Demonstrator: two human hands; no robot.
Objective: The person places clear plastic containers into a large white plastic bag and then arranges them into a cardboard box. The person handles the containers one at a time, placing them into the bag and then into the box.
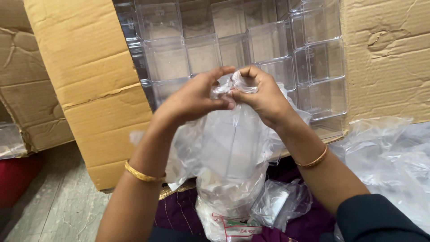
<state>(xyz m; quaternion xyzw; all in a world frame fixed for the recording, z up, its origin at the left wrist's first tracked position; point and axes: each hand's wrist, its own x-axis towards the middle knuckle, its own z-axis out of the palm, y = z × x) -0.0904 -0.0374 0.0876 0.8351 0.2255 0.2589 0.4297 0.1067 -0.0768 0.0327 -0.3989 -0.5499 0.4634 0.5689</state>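
A large cardboard box [96, 85] lies open on its side, packed with stacked clear plastic containers [233, 49]. Loose plastic sheeting [389, 157] lies at the right. In front of the box, a clear plastic bag [233, 148] holding a clear container stands on the lap. The left hand [195, 98] and right hand [262, 94] pinch the bag's gathered top, fingers closed on it, thumbs nearly touching.

We see a clear plastic bag [233, 143] standing upright at the centre of the frame, its crumpled mouth gathered at the top. A transparent container shows faintly inside it. The bag's lower part is wrinkled and rests near the bottom centre.
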